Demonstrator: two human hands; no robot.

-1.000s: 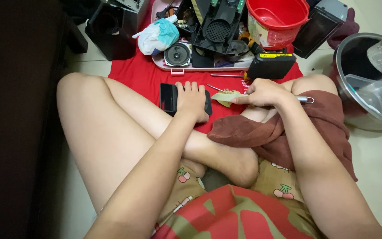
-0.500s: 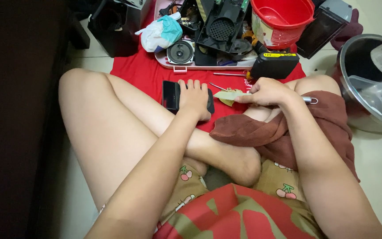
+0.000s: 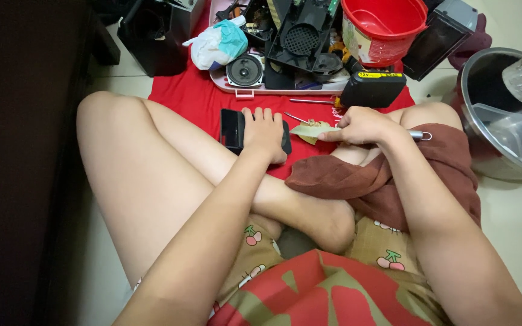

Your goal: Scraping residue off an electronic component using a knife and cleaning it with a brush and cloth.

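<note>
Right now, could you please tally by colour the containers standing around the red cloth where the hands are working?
Red: 1, the plastic bucket behind the tray.
Pink: 1, the parts tray.
Silver: 1, the metal bowl at the far right.
Clear: 1, the plastic tub inside that bowl.
Total: 4.
</note>
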